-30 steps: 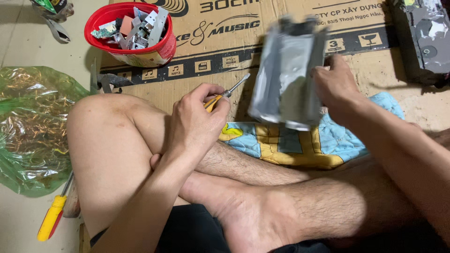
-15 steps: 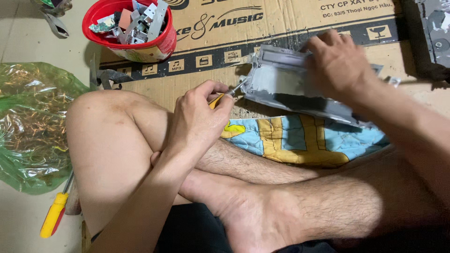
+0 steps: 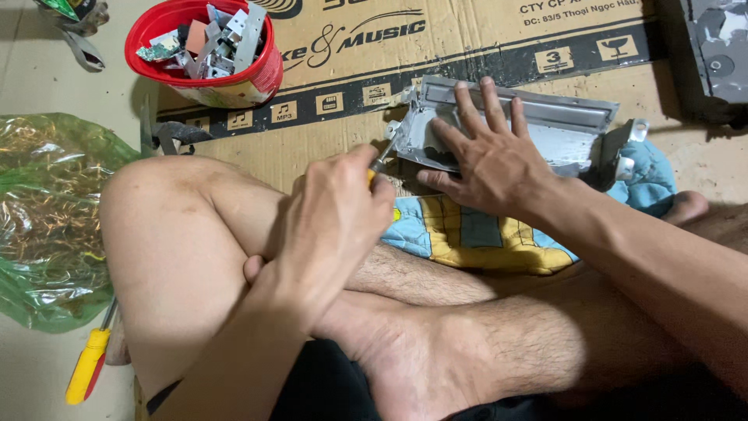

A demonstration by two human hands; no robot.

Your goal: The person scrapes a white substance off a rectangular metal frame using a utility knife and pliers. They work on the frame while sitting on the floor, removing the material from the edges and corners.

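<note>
Head view shows a person who sits cross-legged on a sheet of cardboard (image 3: 327, 148). The right hand (image 3: 499, 160) lies flat with spread fingers on a grey metal case (image 3: 573, 129) and presses it down; this hand is open, it grips nothing. The left hand (image 3: 335, 218) is closed around a small screwdriver (image 3: 383, 156), whose thin tip points up and to the right, at the left end of the case.

The case lies on the cardboard, partly on a coloured cloth (image 3: 475, 234), just in front of the person's legs. Its long axis runs from left to right, a little tilted, with a bracket at the right end.

To do this step well, I think the flat hand should hold the case firm so it cannot slide, and the tool should stay in line with the screw, with steady pressure.

A red bucket (image 3: 269, 74) of metal parts stands well apart at the upper left; a green plastic bag (image 3: 47, 218) and a yellow screwdriver (image 3: 87, 365) lie at the left.
</note>
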